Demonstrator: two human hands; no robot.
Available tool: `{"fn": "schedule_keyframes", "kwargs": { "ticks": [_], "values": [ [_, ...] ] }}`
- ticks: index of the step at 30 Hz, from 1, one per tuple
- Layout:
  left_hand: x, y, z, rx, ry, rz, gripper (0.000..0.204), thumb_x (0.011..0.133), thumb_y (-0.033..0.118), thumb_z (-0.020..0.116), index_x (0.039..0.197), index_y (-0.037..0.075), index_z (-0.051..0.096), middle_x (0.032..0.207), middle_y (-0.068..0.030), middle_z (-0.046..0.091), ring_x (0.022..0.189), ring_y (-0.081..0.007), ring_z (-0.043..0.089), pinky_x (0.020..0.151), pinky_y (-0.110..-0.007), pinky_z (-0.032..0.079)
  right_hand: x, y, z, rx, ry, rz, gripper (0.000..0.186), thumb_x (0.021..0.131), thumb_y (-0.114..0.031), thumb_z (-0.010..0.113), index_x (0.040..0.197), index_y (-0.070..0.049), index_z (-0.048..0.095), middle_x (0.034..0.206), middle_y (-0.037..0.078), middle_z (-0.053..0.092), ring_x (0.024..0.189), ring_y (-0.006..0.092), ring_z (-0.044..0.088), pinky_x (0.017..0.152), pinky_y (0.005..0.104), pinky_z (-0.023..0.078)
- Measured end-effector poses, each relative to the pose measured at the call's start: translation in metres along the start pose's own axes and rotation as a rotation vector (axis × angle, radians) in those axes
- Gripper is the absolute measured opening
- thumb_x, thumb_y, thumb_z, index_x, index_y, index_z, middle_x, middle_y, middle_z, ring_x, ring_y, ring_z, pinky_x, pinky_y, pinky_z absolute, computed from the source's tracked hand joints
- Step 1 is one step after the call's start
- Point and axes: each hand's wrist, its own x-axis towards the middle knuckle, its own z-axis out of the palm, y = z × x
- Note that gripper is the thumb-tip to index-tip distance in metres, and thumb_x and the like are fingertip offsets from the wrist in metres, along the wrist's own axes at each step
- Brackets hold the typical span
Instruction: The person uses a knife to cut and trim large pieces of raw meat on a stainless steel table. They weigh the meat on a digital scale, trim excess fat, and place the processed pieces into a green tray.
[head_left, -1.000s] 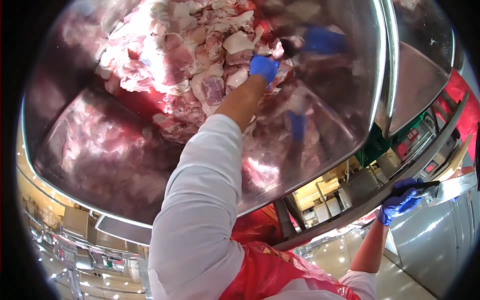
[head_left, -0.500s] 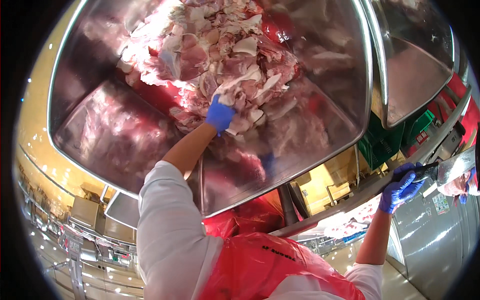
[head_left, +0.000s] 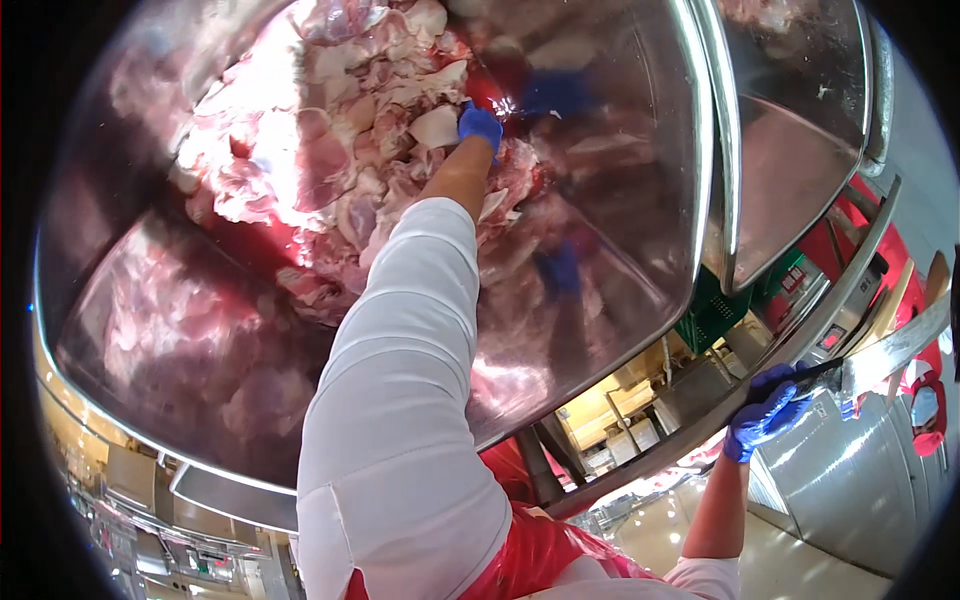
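Observation:
A heap of raw meat pieces (head_left: 350,200), pink with pale fat or skin, lies in a big shiny metal bin (head_left: 600,330). My left hand (head_left: 480,128), in a blue glove, reaches far over the bin to the heap's right side. It touches the meat beside a smooth pale piece (head_left: 435,127); its fingertips are hidden, so its grip cannot be made out. Off to the lower right, outside the bin, my right hand (head_left: 765,415), also blue-gloved, is closed round the black handle of a wide-bladed knife (head_left: 895,350). The blade points right, away from the bin.
A second metal bin (head_left: 790,150) adjoins on the right. Below it are green plastic crates (head_left: 712,312) and a curved metal rail (head_left: 660,440). Another person (head_left: 925,410) in red and a face mask is at the far right. Bright metal panels (head_left: 850,480) stand at lower right.
My left arm has stretched farther up and right, from the heap's near edge to its right side. My view has shifted; the right hand still holds the knife.

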Motion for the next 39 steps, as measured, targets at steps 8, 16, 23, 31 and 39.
{"fn": "schedule_keyframes", "kwargs": {
  "ticks": [8,16,23,31,39],
  "values": [
    [0.026,-0.006,-0.005,-0.093,-0.479,-0.059,0.054,0.091,0.039,0.06,0.14,0.019,0.052,0.148,-0.0019,0.045,0.137,-0.0286,0.042,0.106,-0.056,0.035,0.008,-0.003,-0.006,-0.036,-0.038,0.02,0.051,0.097,-0.041,0.055,0.126,-0.001,0.045,0.083,0.004,0.056,0.061,0.0098,0.051,0.05,0.0207,0.039],
    [-0.052,-0.028,-0.05,-0.348,-0.406,0.207,0.055,0.058,0.021,0.082,0.11,0.009,0.071,0.107,-0.0151,0.071,0.1,-0.0304,0.068,0.079,-0.043,0.056,0.004,0.0,-0.005,-0.068,-0.037,0.029,0.051,0.098,-0.04,0.053,0.125,0.002,0.043,0.076,0.005,0.055,0.058,0.0096,0.049,0.049,0.0205,0.037],
    [-0.133,-0.022,-0.036,-1.022,-0.161,0.238,0.075,0.06,0.01,0.077,0.131,0.005,0.052,0.099,-0.0138,0.069,0.085,-0.0211,0.065,0.074,-0.037,0.054,0.003,0.002,-0.008,0.033,-0.079,0.066,0.041,0.1,-0.031,0.054,0.122,0.001,0.042,0.078,0.005,0.057,0.065,0.0104,0.053,0.056,0.0205,0.042],
    [-0.363,-0.005,-0.09,-1.7,0.004,-0.074,0.083,0.065,0.004,0.066,0.144,0.003,0.041,0.13,-0.0073,0.055,0.111,-0.0171,0.055,0.093,-0.029,0.046,0.003,0.012,-0.01,0.061,-0.127,-0.036,0.018,0.099,-0.015,0.055,0.109,0.0,0.052,0.075,0.001,0.055,0.063,0.0092,0.048,0.058,0.0243,0.041],
    [-0.54,0.057,-0.177,-1.915,0.236,-0.174,0.082,0.067,-0.001,0.065,0.144,0.002,0.038,0.131,-0.0086,0.054,0.112,-0.0184,0.057,0.093,-0.03,0.047,0.009,0.011,-0.004,0.024,-0.048,-0.254,0.038,0.095,-0.029,0.061,0.122,-0.003,0.054,0.094,0.026,0.066,0.085,0.0438,0.066,0.071,0.0471,0.051]
  ]
}}
